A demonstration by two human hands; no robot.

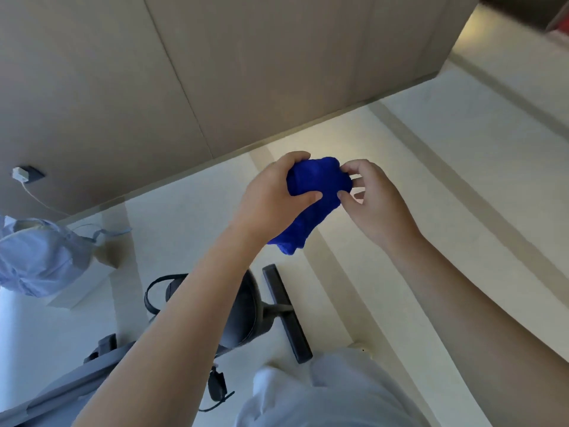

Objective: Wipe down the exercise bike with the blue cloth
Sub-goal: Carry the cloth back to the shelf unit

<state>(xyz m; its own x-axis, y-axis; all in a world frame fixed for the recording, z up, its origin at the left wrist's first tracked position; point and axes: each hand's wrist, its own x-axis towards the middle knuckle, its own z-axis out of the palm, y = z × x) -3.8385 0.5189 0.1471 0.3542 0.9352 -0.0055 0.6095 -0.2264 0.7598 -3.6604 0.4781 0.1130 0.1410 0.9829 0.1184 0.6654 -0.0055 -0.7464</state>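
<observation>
The blue cloth [314, 198] is bunched up in the air at the middle of the view, above the floor. My left hand [271, 195] grips its upper left part, thumb pressed on the front. My right hand [374, 200] pinches the cloth's right edge with fingertips and thumb. A loose end of the cloth hangs down below my left wrist. The exercise bike [243, 315] stands below my left forearm, which hides much of it: a dark round flywheel housing, a black floor stabiliser bar [286, 312], a pedal strap [154, 294] and a grey frame show.
A beige panelled wall [184, 72] runs behind, with a socket and white plug [23, 174] at the left. A light blue garment [37, 257] lies on a white box at the left. The floor is pale tile with darker stripes. My light trousers [323, 392] fill the bottom.
</observation>
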